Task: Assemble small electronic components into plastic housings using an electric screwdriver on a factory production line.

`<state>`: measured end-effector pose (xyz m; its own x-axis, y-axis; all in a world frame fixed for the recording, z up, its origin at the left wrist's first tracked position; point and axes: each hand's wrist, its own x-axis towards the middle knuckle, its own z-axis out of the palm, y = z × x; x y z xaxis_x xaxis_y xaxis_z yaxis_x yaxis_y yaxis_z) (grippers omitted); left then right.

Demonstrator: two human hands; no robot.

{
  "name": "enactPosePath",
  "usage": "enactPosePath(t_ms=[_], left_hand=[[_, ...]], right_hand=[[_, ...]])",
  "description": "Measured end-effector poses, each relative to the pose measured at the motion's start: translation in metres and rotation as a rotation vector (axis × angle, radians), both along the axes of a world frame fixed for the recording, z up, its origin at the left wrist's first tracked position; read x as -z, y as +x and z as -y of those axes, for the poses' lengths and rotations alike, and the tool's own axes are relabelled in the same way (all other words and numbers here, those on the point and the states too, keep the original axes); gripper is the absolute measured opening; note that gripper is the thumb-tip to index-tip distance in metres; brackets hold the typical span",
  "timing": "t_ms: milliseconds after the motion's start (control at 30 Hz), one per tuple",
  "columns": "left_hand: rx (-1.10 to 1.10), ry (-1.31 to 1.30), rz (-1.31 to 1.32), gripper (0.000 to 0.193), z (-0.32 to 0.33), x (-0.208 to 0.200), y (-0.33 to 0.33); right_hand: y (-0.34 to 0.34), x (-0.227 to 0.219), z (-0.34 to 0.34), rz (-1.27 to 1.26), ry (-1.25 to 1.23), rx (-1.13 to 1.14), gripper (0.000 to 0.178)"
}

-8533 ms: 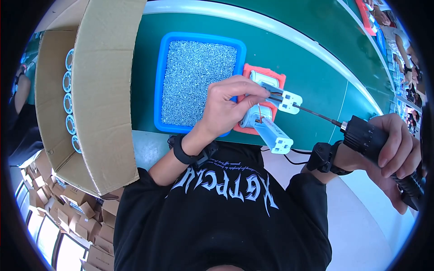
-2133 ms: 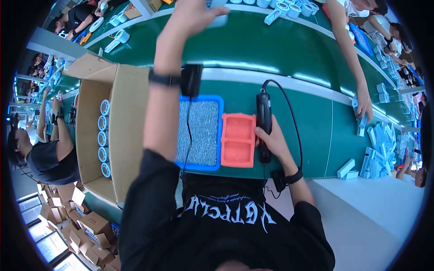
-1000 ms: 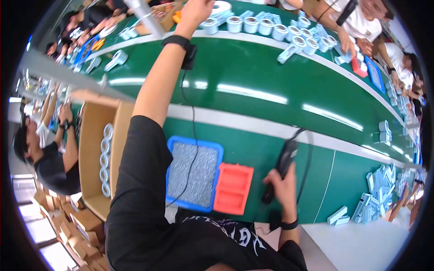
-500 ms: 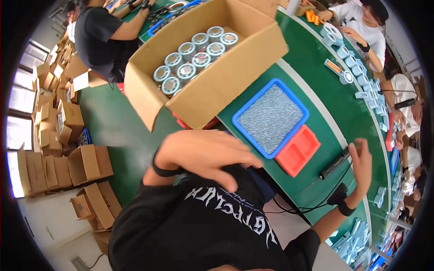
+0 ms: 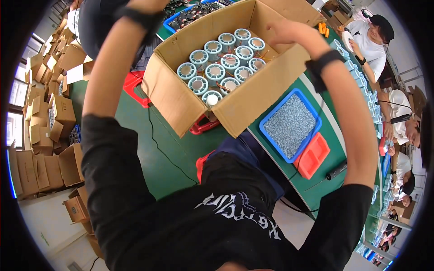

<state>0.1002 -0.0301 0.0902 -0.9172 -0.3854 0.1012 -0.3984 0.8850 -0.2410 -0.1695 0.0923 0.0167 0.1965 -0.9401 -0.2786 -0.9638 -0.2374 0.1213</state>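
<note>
An open cardboard box [image 5: 260, 106] holds several pale-blue round parts [image 5: 214, 72] with grey centres, standing side by side with thin wires between them. My right hand [image 5: 296, 34] reaches over the box's right side, fingers bent but apart, with nothing seen in them. My left hand [image 5: 147, 4] is raised at the top edge, left of the box; its fingers lie outside the picture. Just right of the box, a blue tray [image 5: 264, 131] carries many small silvery pieces. Against that tray sits a red divided tray [image 5: 313, 156].
A black electric screwdriver [image 5: 337, 170] lies on the green table [image 5: 323, 192] by the red tray. Red stools [image 5: 135, 88] stand around the box. More cardboard boxes [image 5: 61, 117] are piled at left. Co-workers sit across the table, near a row of pale-blue parts [image 5: 357, 77].
Both hands have moved up and forward from near my body. My right hand has left the screwdriver's side for the box, and my left has risen to the top edge. The view has shifted.
</note>
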Motion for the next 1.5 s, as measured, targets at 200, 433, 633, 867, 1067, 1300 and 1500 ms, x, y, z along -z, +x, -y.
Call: enactPosePath(t_ms=[200,433,633,867,1067,1300,1500], left_hand=[[-0.273,0.244,0.382,0.016,-0.003,0.102,-0.146],[-0.172,0.301,0.414,0.054,0.005,0.169,-0.161],[-0.155,0.323,0.264,0.072,0.002,0.155,-0.154],[0.15,0.357,-0.299,0.048,-0.008,0.044,-0.107],[-0.14,0.68,-0.875,0.083,-0.135,-0.044,-0.013],[0.504,1.519,-0.393,0.081,-0.331,0.084,-0.076],[0.55,1.246,-0.395,0.066,-0.394,0.184,-0.193]], right_hand=[[0.011,0.043,0.036,-0.111,0.336,0.135,0.065],[0.002,0.081,0.048,-0.076,0.235,0.016,0.072],[-0.013,0.074,0.047,-0.105,0.264,-0.047,0.074],[-0.044,-0.066,-0.024,0.312,-0.348,-0.127,0.065],[-0.11,-0.125,-0.177,0.549,-0.667,-0.045,0.06],[-0.183,0.011,-0.322,1.795,-0.051,0.309,0.069],[-0.157,0.07,-0.357,1.27,-0.232,0.432,0.072]])
